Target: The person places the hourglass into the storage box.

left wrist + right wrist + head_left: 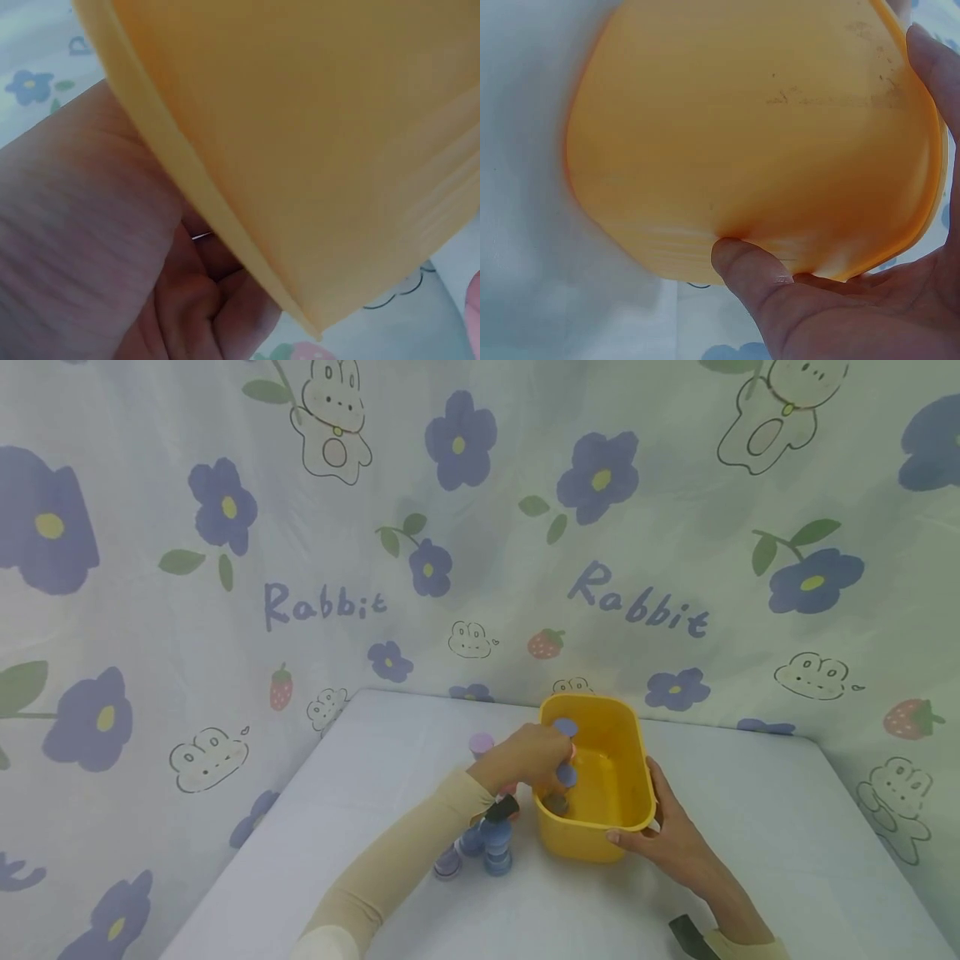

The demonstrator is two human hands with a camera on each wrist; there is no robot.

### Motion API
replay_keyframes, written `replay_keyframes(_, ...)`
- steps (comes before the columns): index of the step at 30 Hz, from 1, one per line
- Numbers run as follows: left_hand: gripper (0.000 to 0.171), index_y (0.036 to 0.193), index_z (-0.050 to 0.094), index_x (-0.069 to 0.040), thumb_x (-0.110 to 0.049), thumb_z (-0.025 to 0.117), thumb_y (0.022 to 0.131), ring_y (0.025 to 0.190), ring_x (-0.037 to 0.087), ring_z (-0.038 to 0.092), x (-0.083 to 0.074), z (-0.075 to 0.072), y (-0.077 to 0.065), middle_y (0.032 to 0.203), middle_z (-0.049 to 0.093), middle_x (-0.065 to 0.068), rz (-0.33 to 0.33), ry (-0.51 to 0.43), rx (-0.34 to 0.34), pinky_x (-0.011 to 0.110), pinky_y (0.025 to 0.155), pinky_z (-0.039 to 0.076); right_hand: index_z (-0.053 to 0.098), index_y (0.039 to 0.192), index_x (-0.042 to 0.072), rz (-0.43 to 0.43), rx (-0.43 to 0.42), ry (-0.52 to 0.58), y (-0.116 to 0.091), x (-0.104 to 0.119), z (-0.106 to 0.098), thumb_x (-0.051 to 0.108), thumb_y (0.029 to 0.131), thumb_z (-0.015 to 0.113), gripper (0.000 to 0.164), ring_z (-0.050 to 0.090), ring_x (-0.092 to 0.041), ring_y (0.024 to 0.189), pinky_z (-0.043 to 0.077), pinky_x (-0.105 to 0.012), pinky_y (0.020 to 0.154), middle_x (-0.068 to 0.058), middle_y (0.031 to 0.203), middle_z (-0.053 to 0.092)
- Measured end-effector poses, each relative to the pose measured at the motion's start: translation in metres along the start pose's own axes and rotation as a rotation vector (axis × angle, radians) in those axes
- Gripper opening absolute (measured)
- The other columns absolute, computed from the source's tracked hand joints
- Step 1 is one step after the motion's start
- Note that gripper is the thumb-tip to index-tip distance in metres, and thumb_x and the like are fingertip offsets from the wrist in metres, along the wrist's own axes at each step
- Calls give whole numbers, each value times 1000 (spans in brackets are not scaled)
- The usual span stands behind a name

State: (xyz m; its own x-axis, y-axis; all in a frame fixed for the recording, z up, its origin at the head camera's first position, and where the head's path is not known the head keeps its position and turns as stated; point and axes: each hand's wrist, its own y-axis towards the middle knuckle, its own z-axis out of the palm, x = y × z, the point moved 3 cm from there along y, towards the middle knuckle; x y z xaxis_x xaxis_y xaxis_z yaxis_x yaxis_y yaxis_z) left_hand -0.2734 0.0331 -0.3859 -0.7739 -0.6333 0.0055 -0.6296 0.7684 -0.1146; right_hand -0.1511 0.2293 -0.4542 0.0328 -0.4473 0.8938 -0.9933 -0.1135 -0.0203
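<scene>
My left hand reaches over the left side of a yellow plastic bin, its fingertips down inside. Two round blue tops and a bit of pink show beside those fingers, and a dark greyish piece is just below them. In the left wrist view the bin wall covers part of the curled fingers; I cannot tell whether they hold something. At the bin's near right corner my right hand grips it, thumb pressed against the outer wall and fingers along the right side.
Small blue stacked pots and a lilac one stand on the white table left of the bin. A pink-lilac top shows behind the left forearm. A curtain with flowers and rabbits hangs at the table's back edge.
</scene>
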Motion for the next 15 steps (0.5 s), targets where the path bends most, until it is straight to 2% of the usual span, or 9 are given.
replay_keyframes(9, 17, 85, 67, -21, -29, 81, 87, 70, 12, 55, -1, -3, -3, 78, 62, -8, 2, -47, 17, 22, 63, 46, -12, 166, 26, -12, 2, 12, -1, 1, 1, 35, 90, 80, 119, 33, -47, 151, 47, -61, 112, -19, 174, 7)
replay_keyframes(15, 15, 85, 68, -19, -23, 82, 88, 70, 13, 54, -2, -7, -6, 78, 62, -6, -24, -147, 48, 21, 63, 47, -11, 166, 27, 19, 0, 1, -2, 2, 1, 39, 89, 81, 120, 32, -47, 152, 46, -60, 114, -18, 175, 6)
